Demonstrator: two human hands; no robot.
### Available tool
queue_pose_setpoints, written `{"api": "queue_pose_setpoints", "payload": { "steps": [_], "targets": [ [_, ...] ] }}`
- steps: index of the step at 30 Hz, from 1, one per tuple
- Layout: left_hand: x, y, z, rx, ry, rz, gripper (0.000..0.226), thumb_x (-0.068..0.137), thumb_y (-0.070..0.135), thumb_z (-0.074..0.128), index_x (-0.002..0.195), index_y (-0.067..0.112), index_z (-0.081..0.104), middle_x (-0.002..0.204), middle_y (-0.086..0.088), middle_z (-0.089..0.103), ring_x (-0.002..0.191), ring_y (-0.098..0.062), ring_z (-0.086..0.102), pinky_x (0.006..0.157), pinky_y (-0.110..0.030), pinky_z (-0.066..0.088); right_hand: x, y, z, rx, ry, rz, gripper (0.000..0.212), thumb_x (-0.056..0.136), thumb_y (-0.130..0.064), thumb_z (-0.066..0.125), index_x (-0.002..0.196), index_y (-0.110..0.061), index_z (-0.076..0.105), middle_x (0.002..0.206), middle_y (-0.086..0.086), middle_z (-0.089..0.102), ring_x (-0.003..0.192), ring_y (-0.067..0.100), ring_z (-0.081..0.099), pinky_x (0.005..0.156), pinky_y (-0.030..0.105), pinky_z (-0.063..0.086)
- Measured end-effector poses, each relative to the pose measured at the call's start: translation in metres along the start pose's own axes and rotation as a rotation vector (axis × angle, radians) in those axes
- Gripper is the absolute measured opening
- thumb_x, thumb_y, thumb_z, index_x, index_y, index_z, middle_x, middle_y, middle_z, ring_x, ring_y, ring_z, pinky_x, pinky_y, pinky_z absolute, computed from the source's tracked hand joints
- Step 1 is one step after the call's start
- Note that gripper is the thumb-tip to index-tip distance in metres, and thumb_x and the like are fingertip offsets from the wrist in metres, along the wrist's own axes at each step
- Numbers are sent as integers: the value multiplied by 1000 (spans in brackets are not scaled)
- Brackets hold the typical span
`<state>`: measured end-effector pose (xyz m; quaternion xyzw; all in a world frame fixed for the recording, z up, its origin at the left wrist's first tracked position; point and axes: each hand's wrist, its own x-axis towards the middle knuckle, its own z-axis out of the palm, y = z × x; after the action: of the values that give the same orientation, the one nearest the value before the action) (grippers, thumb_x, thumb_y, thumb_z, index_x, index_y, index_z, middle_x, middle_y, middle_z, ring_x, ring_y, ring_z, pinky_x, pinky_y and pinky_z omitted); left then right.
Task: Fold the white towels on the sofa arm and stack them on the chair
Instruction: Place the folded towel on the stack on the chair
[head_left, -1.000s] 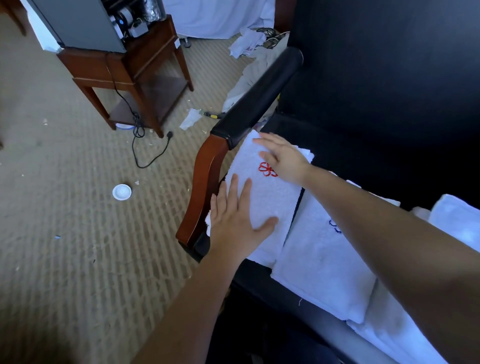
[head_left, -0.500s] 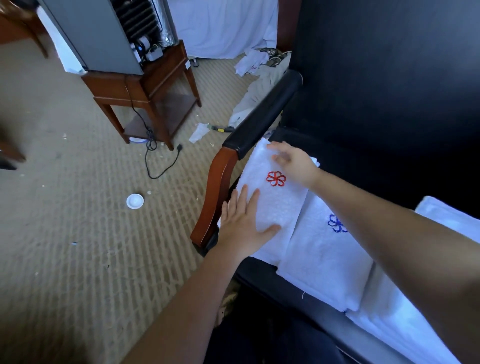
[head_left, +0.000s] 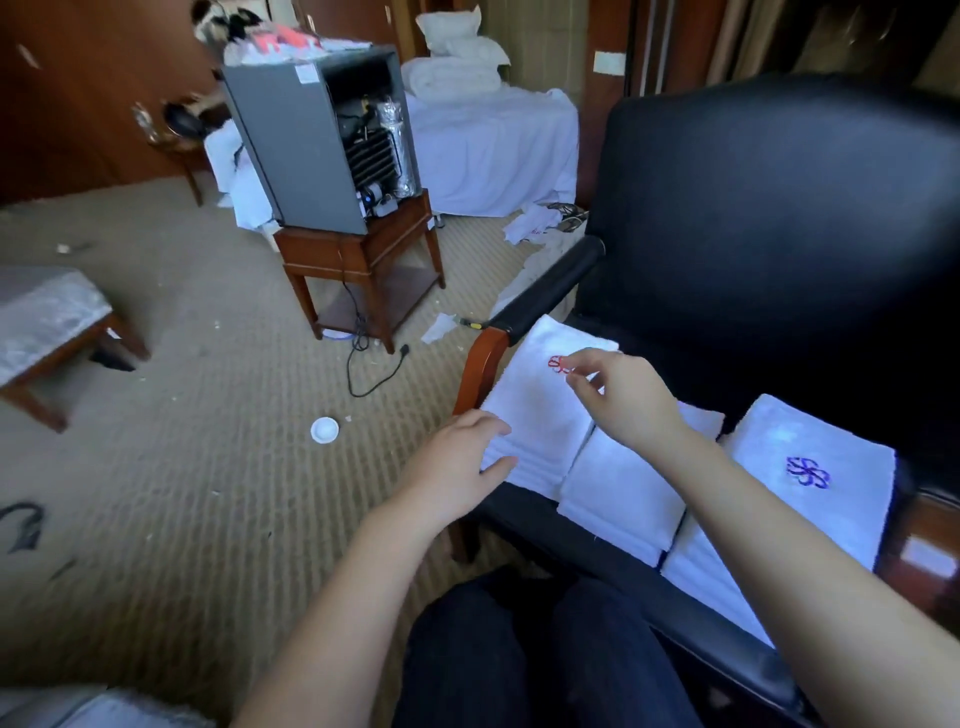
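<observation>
Folded white towel with a red emblem (head_left: 535, 410) lies flat at centre frame on the black chair (head_left: 779, 234) seat, beside two more folded towels (head_left: 618, 488). Left hand (head_left: 457, 462) touches its near corner, fingers loosely bent. Right hand (head_left: 623, 400) hovers over the emblem, fingers loosely curled, holding nothing. Littered beige carpet (head_left: 208, 441); grey fridge (head_left: 291, 140) at upper left.

Red emblem (head_left: 557, 363) partly behind right hand (head_left: 626, 401)

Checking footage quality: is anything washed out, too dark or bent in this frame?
Head view: the white towels are blown out with a bluish cast, weave barely visible; the black chair back is a near featureless dark mass; the wide-angle lens tilts the mini fridge.
</observation>
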<state>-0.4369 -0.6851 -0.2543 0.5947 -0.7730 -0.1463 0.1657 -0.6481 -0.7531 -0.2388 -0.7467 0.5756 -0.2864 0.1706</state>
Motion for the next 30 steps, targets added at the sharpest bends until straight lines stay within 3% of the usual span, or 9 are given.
{"api": "queue_pose_setpoints", "payload": {
  "steps": [2, 5, 7, 10, 16, 22, 24, 26, 30],
  "targets": [
    [-32, 13, -15, 35, 49, -21, 37, 96, 36, 55, 131, 23, 55, 133, 12, 52, 109, -11, 54, 84, -25, 44, -34, -18, -10, -7, 32, -25, 25, 96, -24, 53, 116, -24, 67, 109, -11, 69, 85, 12, 63, 75, 30, 51],
    [-80, 31, -28, 62, 141, -62, 32, 97, 36, 53, 127, 24, 57, 127, 12, 55, 90, -11, 52, 69, -22, 34, -82, -41, -25, 36, 105, -61, 20, 96, -22, 56, 112, -22, 68, 106, -9, 68, 87, 14, 62, 75, 32, 49],
    [-107, 39, -30, 20, 193, -70, 30, 97, 36, 54, 124, 24, 58, 124, 11, 57, 90, -9, 51, 71, -22, 35, -108, -52, -31, 101, 138, -61, 18, 95, -23, 57, 109, -23, 68, 104, -10, 68, 89, 12, 63, 78, 34, 51],
    [-139, 44, -30, -8, 239, -92, 31, 96, 36, 54, 125, 24, 59, 125, 10, 58, 109, -10, 54, 84, -25, 43, -137, -63, -35, 144, 185, -58, 16, 94, -24, 59, 106, -22, 70, 105, -12, 69, 89, 10, 62, 78, 32, 50],
    [-186, 46, -40, 85, 392, -124, 23, 97, 29, 55, 116, 21, 64, 115, 8, 64, 109, -15, 56, 84, -30, 45, -171, -73, -23, 177, 170, -107, 13, 92, -27, 61, 100, -23, 70, 98, -12, 70, 88, 10, 64, 75, 36, 51],
    [-226, 24, -57, 282, 537, -202, 18, 91, 23, 62, 106, 16, 69, 102, 1, 69, 93, -25, 63, 78, -39, 47, -184, -93, 5, 180, 61, -246, 14, 91, -25, 64, 103, -21, 71, 94, -9, 70, 86, 12, 62, 69, 21, 39],
    [-243, 14, -61, 322, 551, -274, 23, 89, 29, 55, 103, 15, 69, 97, 0, 70, 88, -27, 64, 74, -41, 50, -182, -104, 18, 197, 10, -293, 14, 90, -25, 65, 102, -23, 71, 92, -10, 70, 86, 9, 61, 66, 9, 37],
    [-263, 5, -67, 340, 569, -343, 32, 88, 35, 48, 102, 16, 69, 94, 0, 70, 86, -27, 64, 72, -41, 52, -178, -122, 32, 219, -39, -365, 14, 90, -25, 65, 103, -24, 71, 90, -12, 68, 85, 6, 60, 70, 6, 38],
    [-312, -16, -86, 389, 662, -471, 38, 87, 39, 41, 102, 16, 68, 93, 0, 68, 87, -26, 64, 73, -40, 53, -175, -174, 60, 253, -123, -549, 16, 89, -25, 66, 104, -23, 70, 88, -16, 66, 85, 8, 61, 71, 29, 50]
  ]
}}
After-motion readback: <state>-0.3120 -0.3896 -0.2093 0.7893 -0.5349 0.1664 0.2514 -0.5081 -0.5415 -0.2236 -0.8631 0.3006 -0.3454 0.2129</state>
